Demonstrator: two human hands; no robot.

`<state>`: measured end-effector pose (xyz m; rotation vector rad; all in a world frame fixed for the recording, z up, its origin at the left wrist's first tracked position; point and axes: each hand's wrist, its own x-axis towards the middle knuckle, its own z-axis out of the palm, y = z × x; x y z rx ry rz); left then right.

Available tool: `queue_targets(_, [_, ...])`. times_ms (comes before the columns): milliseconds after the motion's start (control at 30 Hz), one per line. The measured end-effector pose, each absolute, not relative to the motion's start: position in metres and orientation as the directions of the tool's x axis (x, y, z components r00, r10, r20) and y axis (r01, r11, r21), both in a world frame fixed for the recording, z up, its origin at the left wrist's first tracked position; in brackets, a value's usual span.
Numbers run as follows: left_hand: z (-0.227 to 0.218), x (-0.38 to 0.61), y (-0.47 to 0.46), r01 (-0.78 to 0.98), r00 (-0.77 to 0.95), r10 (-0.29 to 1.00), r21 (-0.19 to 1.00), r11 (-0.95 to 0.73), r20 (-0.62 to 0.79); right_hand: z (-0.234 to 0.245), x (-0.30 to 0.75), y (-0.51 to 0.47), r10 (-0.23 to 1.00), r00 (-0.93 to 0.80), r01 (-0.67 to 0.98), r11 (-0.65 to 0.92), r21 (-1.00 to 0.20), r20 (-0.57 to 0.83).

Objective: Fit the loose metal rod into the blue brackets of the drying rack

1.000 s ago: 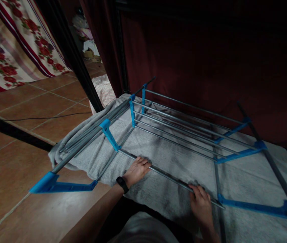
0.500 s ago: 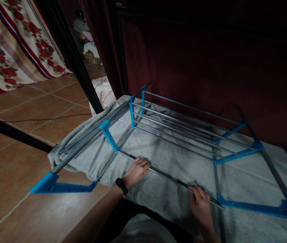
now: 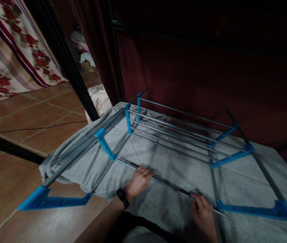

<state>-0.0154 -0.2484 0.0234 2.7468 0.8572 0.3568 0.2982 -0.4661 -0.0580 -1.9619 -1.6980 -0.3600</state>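
A folded drying rack of grey metal rods and blue plastic brackets lies on a grey towel on the floor. My left hand, with a black watch on the wrist, lies flat with fingers stretched out against the nearest grey rod. My right hand rests further right on the same rod, fingers curled over it near a blue bracket.
Brown tiled floor spreads to the left, crossed by a thin cable. A floral curtain hangs at the back left beside a black post. A dark red cloth wall stands right behind the rack. A striped cloth lies by the post.
The view has tilted up and shifted, so the rack and both hands sit lower in the picture. Both hands stay on the near rod.
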Motion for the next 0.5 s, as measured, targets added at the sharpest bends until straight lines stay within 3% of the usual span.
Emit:
queue_targets(233, [0.007, -0.062, -0.253, 0.571, 0.734, 0.653, 0.353, -0.741, 0.185, -0.037, 0.262, -0.441, 0.894, 0.154, 0.962, -0.039, -0.270, 0.421])
queue_targets(500, [0.015, -0.065, -0.232, 0.602, 0.705, 0.663, 0.284, -0.747, 0.250, -0.015, 0.255, -0.412, 0.909, 0.188, 0.960, -0.090, -0.265, 0.372])
